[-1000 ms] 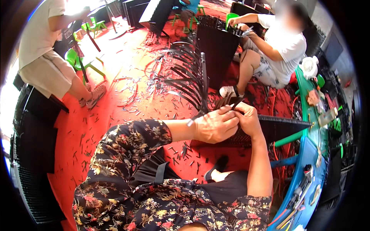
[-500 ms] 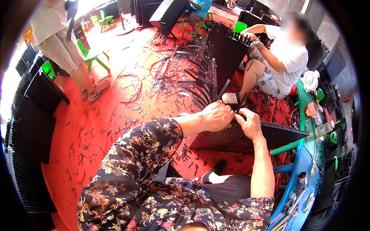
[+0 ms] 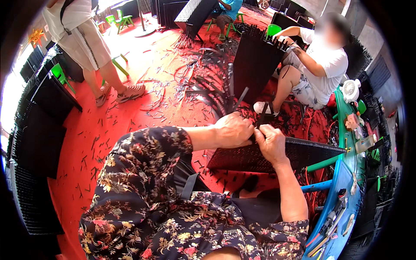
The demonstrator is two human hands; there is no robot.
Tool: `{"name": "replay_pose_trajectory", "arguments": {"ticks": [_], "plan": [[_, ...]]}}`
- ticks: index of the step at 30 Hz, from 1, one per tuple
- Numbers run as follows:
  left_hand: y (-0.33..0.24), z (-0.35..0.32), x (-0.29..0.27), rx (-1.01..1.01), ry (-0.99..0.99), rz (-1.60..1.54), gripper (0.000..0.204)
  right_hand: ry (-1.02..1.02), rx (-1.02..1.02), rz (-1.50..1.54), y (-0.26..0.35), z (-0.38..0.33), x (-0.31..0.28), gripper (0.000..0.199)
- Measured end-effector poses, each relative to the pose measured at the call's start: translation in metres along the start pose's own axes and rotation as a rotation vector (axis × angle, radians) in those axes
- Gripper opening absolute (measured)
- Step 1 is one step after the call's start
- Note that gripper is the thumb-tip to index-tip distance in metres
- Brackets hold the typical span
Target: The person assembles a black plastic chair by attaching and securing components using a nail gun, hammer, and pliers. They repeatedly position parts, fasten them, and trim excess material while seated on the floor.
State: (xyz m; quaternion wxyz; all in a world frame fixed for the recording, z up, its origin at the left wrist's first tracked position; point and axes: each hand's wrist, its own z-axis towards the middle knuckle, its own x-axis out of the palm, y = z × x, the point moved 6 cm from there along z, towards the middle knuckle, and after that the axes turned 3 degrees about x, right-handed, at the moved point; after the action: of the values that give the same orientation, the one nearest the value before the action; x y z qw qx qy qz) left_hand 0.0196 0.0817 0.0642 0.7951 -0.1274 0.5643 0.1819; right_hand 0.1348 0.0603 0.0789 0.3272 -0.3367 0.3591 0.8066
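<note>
Both hands are at the upper edge of a dark woven panel (image 3: 277, 158) that slants in front of my lap. Fingers curled, my left hand (image 3: 234, 130) grips black flat strips at the panel's left corner. Close beside it, my right hand (image 3: 273, 143) pinches a black strip (image 3: 263, 114) between thumb and fingers; its end sticks up above them. A loose bunch of black strips (image 3: 216, 89) fans out beyond my left hand. Where the strips enter the weave is hidden by my fingers.
On the right, a blue and green table (image 3: 331, 208) holds hand tools (image 3: 333, 216), a white fan (image 3: 350, 91) and a clear bottle (image 3: 366, 144). Across from me a seated person (image 3: 323, 65) works on another black panel (image 3: 255, 65). Someone stands at left (image 3: 93, 47); strip scraps litter the red floor (image 3: 130, 112).
My hands and the woven panel have shifted slightly left in view. The fanned strips have swung and look blurred. The standing person has stepped to the right.
</note>
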Motion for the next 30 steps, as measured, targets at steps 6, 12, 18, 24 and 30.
{"name": "replay_pose_trajectory", "arguments": {"ticks": [6,12,18,24,30], "plan": [[-0.015,-0.057,-0.011,0.091,0.005,0.025,0.038,0.204,0.059,0.184,0.047,-0.016,0.016,0.023],[-0.012,-0.059,-0.023,0.019,-0.05,0.015,0.035,0.249,0.037,0.106,0.05,-0.012,0.023,0.034],[-0.004,-0.036,-0.003,-0.115,0.387,-0.084,0.033,0.224,0.042,0.075,0.043,-0.007,0.024,0.035],[-0.002,-0.036,-0.002,-0.158,0.329,-0.041,0.032,0.174,0.02,0.026,0.045,-0.007,0.027,0.032],[-0.009,-0.04,-0.004,-0.02,0.087,0.179,0.026,0.158,0.025,0.012,0.047,-0.007,0.024,0.027]]}}
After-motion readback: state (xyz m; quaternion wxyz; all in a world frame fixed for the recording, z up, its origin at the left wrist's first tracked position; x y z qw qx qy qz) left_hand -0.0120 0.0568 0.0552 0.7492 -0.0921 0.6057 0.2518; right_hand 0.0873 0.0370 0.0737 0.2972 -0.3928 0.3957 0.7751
